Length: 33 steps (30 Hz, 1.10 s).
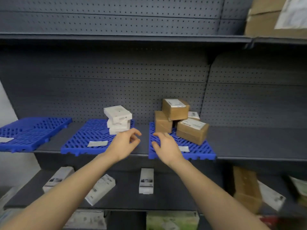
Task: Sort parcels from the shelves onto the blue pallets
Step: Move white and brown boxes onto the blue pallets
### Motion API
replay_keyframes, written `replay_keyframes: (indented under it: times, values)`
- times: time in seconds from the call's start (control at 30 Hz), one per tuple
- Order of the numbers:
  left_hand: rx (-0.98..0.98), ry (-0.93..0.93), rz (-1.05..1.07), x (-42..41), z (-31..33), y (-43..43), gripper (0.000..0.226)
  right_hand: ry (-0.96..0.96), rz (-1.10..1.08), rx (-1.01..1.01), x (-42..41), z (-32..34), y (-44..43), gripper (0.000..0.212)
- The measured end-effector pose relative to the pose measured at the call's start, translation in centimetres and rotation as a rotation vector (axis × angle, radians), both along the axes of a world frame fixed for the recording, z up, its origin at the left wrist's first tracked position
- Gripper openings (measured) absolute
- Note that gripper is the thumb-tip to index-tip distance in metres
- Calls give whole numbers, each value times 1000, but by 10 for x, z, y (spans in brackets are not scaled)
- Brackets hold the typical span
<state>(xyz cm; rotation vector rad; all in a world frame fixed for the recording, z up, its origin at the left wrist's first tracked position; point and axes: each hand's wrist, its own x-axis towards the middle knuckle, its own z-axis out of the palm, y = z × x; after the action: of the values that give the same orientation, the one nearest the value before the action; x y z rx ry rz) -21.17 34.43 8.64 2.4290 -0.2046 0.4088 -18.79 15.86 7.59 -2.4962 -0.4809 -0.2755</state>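
Observation:
Three blue pallets lie on the middle shelf: the left pallet (33, 130) bears only a paper label, the middle pallet (86, 136) bears a stack of three white boxes (118, 119), and the right pallet (199, 150) bears several brown parcels (176, 110). My left hand (125, 143) hovers in front of the white stack, fingers apart and holding nothing. My right hand (166, 146) is over the front left of the right pallet, fingers spread, empty.
On the lower shelf lie white boxes (146, 180), (100, 190), (58, 178) and a tall brown parcel (247, 188) at the right. A large cardboard box (274, 17) sits on the top shelf at the right. Pegboard backs the dark grey shelves.

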Motion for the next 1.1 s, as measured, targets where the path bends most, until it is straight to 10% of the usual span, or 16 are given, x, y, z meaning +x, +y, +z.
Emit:
replay_keyframes:
  times: [1.1]
  values:
    - [-69, -78, -745, -23, 45, -736, 18, -114, -741, 3, -151, 44, -704, 39]
